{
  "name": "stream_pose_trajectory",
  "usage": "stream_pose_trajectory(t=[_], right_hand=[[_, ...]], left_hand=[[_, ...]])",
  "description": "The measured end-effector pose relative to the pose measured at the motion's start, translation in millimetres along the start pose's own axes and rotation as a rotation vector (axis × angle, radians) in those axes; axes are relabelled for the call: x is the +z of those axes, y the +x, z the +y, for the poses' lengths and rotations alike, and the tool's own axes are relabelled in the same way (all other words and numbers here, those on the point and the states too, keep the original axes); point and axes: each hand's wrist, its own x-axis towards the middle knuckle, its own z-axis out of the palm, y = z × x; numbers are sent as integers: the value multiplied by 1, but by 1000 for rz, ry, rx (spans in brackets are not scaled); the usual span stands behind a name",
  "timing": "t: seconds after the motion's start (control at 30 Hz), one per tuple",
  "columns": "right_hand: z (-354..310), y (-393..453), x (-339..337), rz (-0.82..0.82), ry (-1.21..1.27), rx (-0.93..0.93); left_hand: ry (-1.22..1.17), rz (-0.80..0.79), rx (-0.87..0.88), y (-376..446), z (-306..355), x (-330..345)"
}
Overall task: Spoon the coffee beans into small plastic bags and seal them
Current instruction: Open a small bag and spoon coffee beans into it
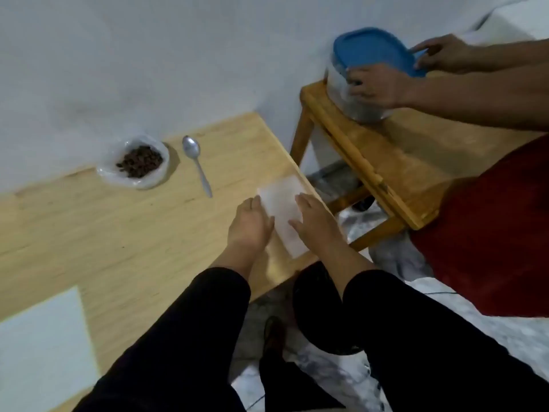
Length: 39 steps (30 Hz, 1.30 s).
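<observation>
Your left hand (248, 223) and right hand (315, 223) lie nearest, fingers straight and relaxed, resting on either side of the flat plastic bags (282, 215) at the worktop (118, 248) edge. At ten o'clock from them lies the spoon (196, 162), just beside the open bag of coffee beans (138, 160).

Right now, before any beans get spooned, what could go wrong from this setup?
The stack of small plastic bags lies at the table's right edge under the left hand and right hand, so bags may slide off. The open bag of coffee beans looks soft-sided and could tip while scooping. The spoon lies unused beside it.
</observation>
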Motion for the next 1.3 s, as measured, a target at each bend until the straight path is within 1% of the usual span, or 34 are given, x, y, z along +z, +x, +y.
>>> stream_pose_trajectory(t=[0.1,0.17,0.23,0.37,0.53,0.7,0.77,0.83,0.9,0.93,0.97,1.07,1.13,1.23,1.3], right_hand=[[11,22,17,-23,-34,-15],[17,30,28,-55,-104,-62],[20,31,35,-43,-142,-103],[22,27,33,31,-108,-127],[24,26,34,34,-59,-143],[24,33,30,36,81,-96],[20,35,18,116,137,-116],[15,39,4,259,164,-154],[5,45,-13,359,151,-207],[-1,50,-21,379,147,-251],[-9,54,-28,372,148,-288],[-41,65,-49,278,147,-329],[-68,66,-61,273,217,-354],[-118,63,-77,278,345,-357],[-155,58,-83,288,471,-326]], left_hand=[[-67,68,-68,16,-2,10],[-76,92,-44,28,-4,14],[-91,99,-33,36,-4,18],[-178,191,-44,40,0,17],[-180,300,51,37,-1,18],[-208,393,64,35,5,12],[-272,389,43,35,7,5],[-358,351,38,33,8,-5],[-395,340,73,29,6,-18],[-402,345,98,27,5,-26],[-404,355,121,25,3,-35],[-397,420,146,19,-5,-70],[-397,470,138,14,-15,-98],[-422,627,95,3,-33,-139],[-493,768,-21,-10,-44,-165]])
